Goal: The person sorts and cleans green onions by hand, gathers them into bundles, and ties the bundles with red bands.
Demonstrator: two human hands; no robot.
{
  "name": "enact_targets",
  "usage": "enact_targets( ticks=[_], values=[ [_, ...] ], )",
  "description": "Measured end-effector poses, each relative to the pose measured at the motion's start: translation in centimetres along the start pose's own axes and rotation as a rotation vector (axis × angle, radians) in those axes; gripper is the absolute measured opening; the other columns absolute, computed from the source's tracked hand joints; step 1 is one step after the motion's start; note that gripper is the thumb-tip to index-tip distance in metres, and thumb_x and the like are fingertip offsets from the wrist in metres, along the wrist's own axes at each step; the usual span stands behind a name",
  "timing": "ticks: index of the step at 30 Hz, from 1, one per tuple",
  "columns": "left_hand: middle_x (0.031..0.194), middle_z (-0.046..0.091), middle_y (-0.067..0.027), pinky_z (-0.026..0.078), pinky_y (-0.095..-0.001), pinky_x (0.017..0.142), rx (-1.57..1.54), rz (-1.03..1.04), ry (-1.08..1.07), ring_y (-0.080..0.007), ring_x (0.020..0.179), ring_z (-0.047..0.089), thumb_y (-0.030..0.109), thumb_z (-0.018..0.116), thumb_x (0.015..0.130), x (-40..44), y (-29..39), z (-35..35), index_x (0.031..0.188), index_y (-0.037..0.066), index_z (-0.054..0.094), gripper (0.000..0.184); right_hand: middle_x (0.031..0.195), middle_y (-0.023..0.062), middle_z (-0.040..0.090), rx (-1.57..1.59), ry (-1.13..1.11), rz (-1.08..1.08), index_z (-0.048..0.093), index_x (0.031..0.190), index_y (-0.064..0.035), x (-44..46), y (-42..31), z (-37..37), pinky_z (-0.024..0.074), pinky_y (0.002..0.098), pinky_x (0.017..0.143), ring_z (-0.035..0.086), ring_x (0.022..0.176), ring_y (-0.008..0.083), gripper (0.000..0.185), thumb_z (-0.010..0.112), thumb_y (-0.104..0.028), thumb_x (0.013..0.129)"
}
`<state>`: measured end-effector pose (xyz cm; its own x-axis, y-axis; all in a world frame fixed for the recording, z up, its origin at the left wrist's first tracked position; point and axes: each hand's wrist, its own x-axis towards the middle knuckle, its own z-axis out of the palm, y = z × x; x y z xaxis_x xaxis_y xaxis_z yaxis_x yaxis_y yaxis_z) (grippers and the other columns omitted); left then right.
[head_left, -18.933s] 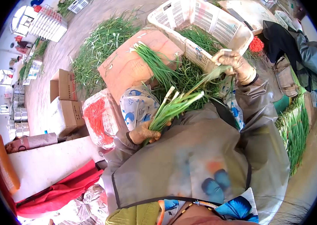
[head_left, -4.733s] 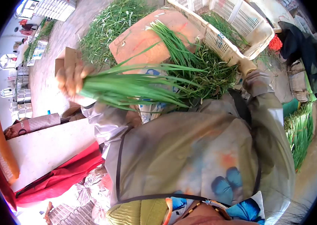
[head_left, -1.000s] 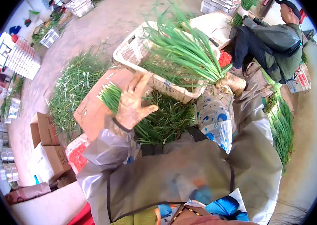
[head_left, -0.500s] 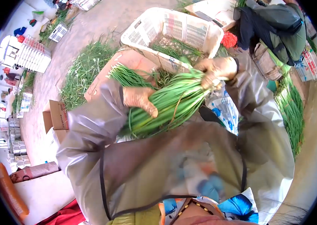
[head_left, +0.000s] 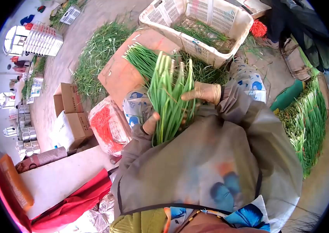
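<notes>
A bunch of green chives (head_left: 170, 101) stands roughly upright in front of my lap, its pale cut ends pointing up and away. My right hand (head_left: 203, 93), in a thin glove, is wrapped round the bunch from the right, with a finger laid across its front. Low on the left side, my left hand (head_left: 151, 123) grips the same bunch, mostly hidden by leaves and sleeve. Just beyond lies another bundle of chives (head_left: 139, 58) on a sheet of brown cardboard (head_left: 116, 75).
A white plastic crate (head_left: 197, 42) with loose greens stands ahead. Heaped greens (head_left: 96, 62) lie to the left, near an open carton (head_left: 71, 101) and red ties (head_left: 104, 124). Stacked chives (head_left: 314, 120) are on the right, below a person's dark clothing (head_left: 304, 35).
The bunch has turned from lying sideways to upright, cut ends now pointing away. My right hand has moved from the cut ends down to the bunch's middle; my left hand has gone lower.
</notes>
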<state>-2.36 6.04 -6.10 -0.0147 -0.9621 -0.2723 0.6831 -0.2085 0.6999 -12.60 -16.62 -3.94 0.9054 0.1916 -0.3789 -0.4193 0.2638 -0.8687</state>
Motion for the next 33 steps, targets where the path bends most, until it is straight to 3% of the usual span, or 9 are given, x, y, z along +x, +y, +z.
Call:
enact_targets(
  ticks=[1,4,9,21,24,26,30,32,33],
  values=[
    [0.125,0.048,-0.0154,0.044,-0.0394,0.089,-0.027,-0.023,-0.050,-0.0256,0.107,0.052,0.063,0.063,0.067,-0.1,-0.6,-0.1,0.133,0.002,0.033,0.094,0.074,-0.0012,0.059,-0.052,-0.068,0.083,0.065,0.098,-0.0070,0.6,0.8,-1.2,0.0343,0.0218,0.049,0.048,0.058,0.0081,0.033,0.070,-0.028,0.073],
    [0.120,0.051,-0.0133,0.038,-0.0376,0.095,0.109,0.014,0.042,-0.0266,0.108,0.051,0.032,0.079,0.063,-0.2,-1.3,-0.1,0.130,0.003,0.038,0.084,0.055,-0.0044,0.048,-0.129,0.087,0.097,0.066,0.074,-0.0085,-0.9,-0.3,-2.1,0.0264,0.0214,0.042,0.038,0.046,0.0050,0.021,0.071,-0.029,0.070],
    [0.127,0.048,-0.0125,0.032,-0.0374,0.100,0.041,-0.010,-0.057,-0.0248,0.117,0.045,0.019,0.080,0.063,-0.2,-0.3,1.1,0.131,0.002,0.037,0.083,0.091,0.0019,0.063,0.310,0.155,-0.188,0.060,0.106,-0.0020,-4.6,-2.4,-4.3,0.0292,0.0119,0.041,0.042,0.051,0.0016,0.031,0.059,-0.015,0.078],
    [0.135,0.036,-0.0123,0.046,-0.0298,0.080,0.104,0.146,-0.045,-0.0192,0.098,0.056,0.026,0.083,0.058,-2.6,-6.3,-4.0,0.137,0.002,0.024,0.102,0.053,-0.0096,0.039,0.716,0.938,-0.735,0.058,0.110,-0.0054,-12.0,-7.8,-12.4,0.0237,0.0169,0.035,0.028,0.040,0.0013,0.037,0.064,-0.028,0.082],
    [0.129,0.044,-0.0121,0.049,-0.0299,0.065,-0.082,0.134,-0.050,-0.0181,0.086,0.059,0.020,0.084,0.058,-3.2,-4.5,-4.5,0.136,0.001,0.026,0.099,0.054,-0.0092,0.041,0.501,0.568,-0.910,0.056,0.115,-0.0057,-14.1,-8.7,-14.8,0.0260,0.0169,0.036,0.033,0.043,0.0006,0.041,0.064,-0.028,0.081],
    [0.123,0.048,-0.0125,0.049,-0.0278,0.059,-0.184,0.190,-0.080,-0.0171,0.081,0.060,0.020,0.083,0.058,-3.4,-5.0,-5.5,0.137,0.000,0.025,0.100,0.064,-0.0107,0.047,0.310,0.952,-0.742,0.062,0.095,-0.0143,-12.8,-9.1,-13.0,0.0256,0.0159,0.036,0.035,0.042,0.0007,0.020,0.065,-0.026,0.080],
    [0.094,0.060,-0.0106,0.042,-0.0221,0.045,-0.383,0.306,-0.077,-0.0133,0.066,0.058,0.014,0.082,0.060,-3.7,-3.6,-4.1,0.138,0.002,0.020,0.100,0.103,0.0119,0.062,-0.576,0.721,-0.487,0.059,0.109,-0.0055,-5.2,2.3,-18.5,0.0448,0.0298,0.081,0.058,0.089,0.0247,0.036,0.060,-0.021,0.076],
    [0.090,0.060,-0.0104,0.040,-0.0225,0.045,-0.433,0.314,-0.127,-0.0139,0.062,0.056,0.014,0.081,0.060,-3.6,-3.3,-3.9,0.139,0.005,0.020,0.100,0.116,0.0136,0.056,-1.413,0.461,0.368,0.055,0.115,-0.0143,-4.2,1.3,-12.4,0.0459,0.0358,0.083,0.059,0.095,0.0258,0.041,0.065,-0.019,0.075],
    [0.088,0.060,-0.0103,0.039,-0.0229,0.045,-0.415,0.287,-0.086,-0.0145,0.061,0.055,0.014,0.080,0.061,-3.7,-2.8,-3.4,0.139,0.007,0.020,0.100,0.116,0.0136,0.056,-1.413,0.461,0.368,0.055,0.115,-0.0143,-3.5,1.0,-11.0,0.0459,0.0358,0.083,0.059,0.095,0.0258,0.041,0.065,-0.019,0.075]
  ],
)
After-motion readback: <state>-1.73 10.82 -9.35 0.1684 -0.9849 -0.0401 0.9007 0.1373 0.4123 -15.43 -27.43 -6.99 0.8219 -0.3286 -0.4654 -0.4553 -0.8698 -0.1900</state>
